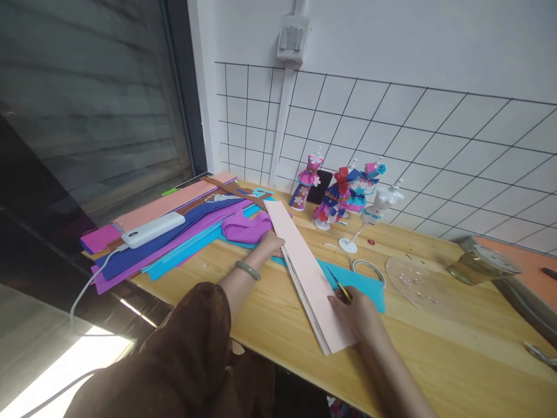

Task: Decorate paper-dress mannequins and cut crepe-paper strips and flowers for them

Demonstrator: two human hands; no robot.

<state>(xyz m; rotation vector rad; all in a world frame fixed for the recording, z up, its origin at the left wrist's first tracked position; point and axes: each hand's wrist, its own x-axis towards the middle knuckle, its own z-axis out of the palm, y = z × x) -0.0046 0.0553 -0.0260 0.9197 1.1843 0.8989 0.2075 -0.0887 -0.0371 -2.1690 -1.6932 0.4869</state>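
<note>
A long folded strip of pale pink crepe paper (pixel 300 249) slants across the table between my hands. My left hand (pixel 272 242) is closed on its left edge, near the upper half. At the lower right edge, my right hand (pixel 359 313) grips the same strip. The right hand also holds a thin, dark-pointed tool (pixel 340 284) with a yellow part; its exact kind is unclear. Beneath the strip lies a sheet of blue paper (pixel 369 293). A crumpled piece of purple paper (pixel 244 226) sits just beyond my left hand.
Colored paper strips and a white power bank (pixel 153 230) with a cable lie left. Small dressed mannequins (pixel 306 183) and a bare white one (pixel 385 200) stand at the back. Rightward are a tape roll (pixel 368 271), a clear disc (pixel 409 281) and a glass jar (pixel 483 264).
</note>
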